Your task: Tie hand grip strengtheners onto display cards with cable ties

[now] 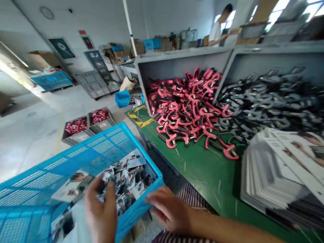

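Observation:
Over the blue plastic crate (141, 150), my left hand (101, 206) is curled at the edge of a printed card (69, 190) with a greyish part on its front. Motion blurs both, and the hand covers part of the card. Inside the crate lie many similar printed cards (129, 182) with dark and grey parts on them, piled loosely. My right hand (169, 209) hovers by the crate's near right rim, its fingers loosely extended and nothing in them. Whether its fingertips touch the rim I cannot tell.
On the green table (194, 172) lie heaps of pink-and-black hand grips (187, 101) and grey-and-black ones (263, 101), in grey bins. A stack of printed cards (270, 172) stands at right. Two boxes (88, 126) of pink grips sit on the floor. A person (217, 30) stands behind.

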Motion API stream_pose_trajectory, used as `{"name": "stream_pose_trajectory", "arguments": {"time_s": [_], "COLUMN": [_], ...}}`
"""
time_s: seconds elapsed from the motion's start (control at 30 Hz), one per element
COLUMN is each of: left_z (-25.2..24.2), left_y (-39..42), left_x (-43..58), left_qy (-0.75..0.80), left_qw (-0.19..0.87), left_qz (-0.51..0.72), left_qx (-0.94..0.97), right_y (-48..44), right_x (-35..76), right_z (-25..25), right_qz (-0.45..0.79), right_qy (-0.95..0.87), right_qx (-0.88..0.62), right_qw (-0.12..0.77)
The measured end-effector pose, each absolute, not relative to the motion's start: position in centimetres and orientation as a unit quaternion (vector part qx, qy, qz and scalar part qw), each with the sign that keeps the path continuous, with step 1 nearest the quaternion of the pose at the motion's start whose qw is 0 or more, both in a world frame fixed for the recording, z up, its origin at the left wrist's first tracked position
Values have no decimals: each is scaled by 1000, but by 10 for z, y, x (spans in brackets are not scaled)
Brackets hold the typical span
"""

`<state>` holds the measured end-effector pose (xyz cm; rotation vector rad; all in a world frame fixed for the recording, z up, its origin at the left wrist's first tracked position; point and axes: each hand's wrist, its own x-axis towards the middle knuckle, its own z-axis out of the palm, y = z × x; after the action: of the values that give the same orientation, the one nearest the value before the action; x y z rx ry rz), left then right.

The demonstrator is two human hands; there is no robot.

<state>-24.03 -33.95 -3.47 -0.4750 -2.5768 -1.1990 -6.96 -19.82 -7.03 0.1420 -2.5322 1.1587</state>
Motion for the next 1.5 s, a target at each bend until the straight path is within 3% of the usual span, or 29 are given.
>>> {"name": "stream_pose_trajectory", "arguments": {"time_s": [0.1, 0.2, 0.33, 0.47, 0.53, 0.57, 0.7, 0.83, 0.97, 1.2, 1.37, 1.5], "left_z": [-55, -54, -40, -42, -45, -46, -36, -20, -15, -13, -10, -4], "left_y": [-250, -177, -118, -67, -43, -32, 4, 27, 25, -14, -12, -3], "left_x": [-186, -124, -66, -28, -9, 1, 29, 37, 38, 46, 48, 50], "left_qy": [-772, -581, -446, -445, -457, -464, -457, -395, -428, -519, -534, -526], "left_qw": [-182, -359, -428, -431, -432, -437, -485, -566, -630, -612, -616, -616], "left_qz": [-489, -452, -412, -508, -539, -540, -534, -537, -469, -451, -460, -473], "left_qx": [-363, -574, -669, -598, -560, -549, -521, -485, -448, -391, -352, -348], "right_y": [-173, -161, -163, -127, -85, -62, 14, 21, -15, -47, 0, 41], "right_x": [9, 91, 184, 251, 283, 297, 320, 285, 242, 253, 330, 371], "right_z": [-97, -83, -30, 8, 13, 12, -5, -28, -42, -49, -71, -95], "right_qz": [446, 443, 266, 44, 71, 147, 327, 418, 386, 393, 173, 123], "right_qy": [-887, -859, -807, -586, -509, -497, -525, -556, -569, -604, -696, -701], "right_qx": [-65, -215, -410, -629, -652, -639, -591, -554, -550, -525, -601, -645], "right_qw": [105, 139, 331, 510, 558, 569, 518, 457, 474, 454, 351, 279]}}
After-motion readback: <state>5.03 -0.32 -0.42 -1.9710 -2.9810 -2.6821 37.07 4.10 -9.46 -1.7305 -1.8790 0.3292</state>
